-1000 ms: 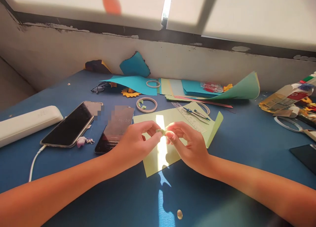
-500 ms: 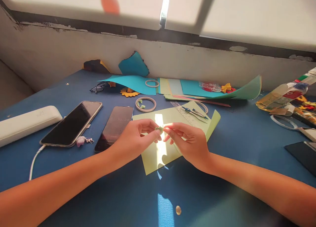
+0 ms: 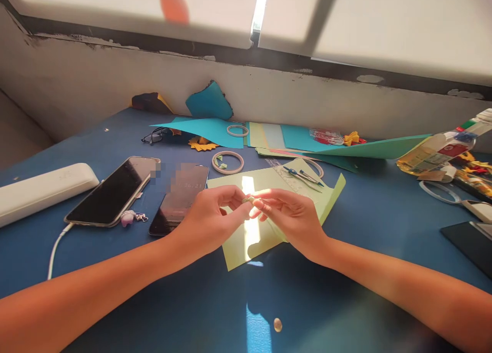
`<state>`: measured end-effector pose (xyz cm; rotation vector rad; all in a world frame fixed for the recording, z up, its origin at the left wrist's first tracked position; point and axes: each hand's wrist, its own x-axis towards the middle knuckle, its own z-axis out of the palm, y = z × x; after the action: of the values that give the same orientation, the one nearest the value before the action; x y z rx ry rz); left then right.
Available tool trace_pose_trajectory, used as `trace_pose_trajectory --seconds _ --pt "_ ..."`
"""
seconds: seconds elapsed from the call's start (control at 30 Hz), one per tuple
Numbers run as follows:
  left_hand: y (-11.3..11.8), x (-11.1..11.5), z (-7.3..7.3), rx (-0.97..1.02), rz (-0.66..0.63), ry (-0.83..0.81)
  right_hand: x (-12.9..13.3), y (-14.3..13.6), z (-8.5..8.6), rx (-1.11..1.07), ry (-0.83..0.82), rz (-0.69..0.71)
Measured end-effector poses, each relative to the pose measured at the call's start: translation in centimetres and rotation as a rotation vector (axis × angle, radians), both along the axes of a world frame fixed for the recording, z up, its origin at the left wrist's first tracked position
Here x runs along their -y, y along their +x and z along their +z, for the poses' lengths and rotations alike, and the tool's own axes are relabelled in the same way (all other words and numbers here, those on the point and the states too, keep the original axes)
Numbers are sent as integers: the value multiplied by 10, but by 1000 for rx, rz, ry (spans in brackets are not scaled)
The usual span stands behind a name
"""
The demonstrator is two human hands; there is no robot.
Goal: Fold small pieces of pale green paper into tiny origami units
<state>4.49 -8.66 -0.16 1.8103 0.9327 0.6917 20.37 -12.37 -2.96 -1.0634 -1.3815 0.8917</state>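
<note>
— Here you are, left hand (image 3: 221,214) and right hand (image 3: 298,220) meeting above the pale green sheet (image 3: 235,250)!

— And what have you got?

— A tiny green paper piece (image 3: 249,200), right between your hands: thumb and forefinger of each are pinched closed on it, and your fingers hide most of its shape.

— What's around you?

— A compass (image 3: 295,173) and a clear ruler (image 3: 283,174) lie on the sheet beyond your right hand; a tape roll (image 3: 228,171) sits just past the far edge, green scraps (image 3: 222,165) inside its ring, all on your blue counter (image 3: 184,307)!
</note>
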Motion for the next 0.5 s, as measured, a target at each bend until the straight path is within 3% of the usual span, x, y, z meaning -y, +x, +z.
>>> trace_pose_trajectory --seconds 0.27,0.43,0.5 --pt "0 2 2 42 11 -35 0 -2 1 -1 -38 14" --pt "0 3 4 49 69 -112 4 -2 -7 225 180 -211" --pt "1 3 4 50 71 -125 5 -2 -9 248 230 -235"
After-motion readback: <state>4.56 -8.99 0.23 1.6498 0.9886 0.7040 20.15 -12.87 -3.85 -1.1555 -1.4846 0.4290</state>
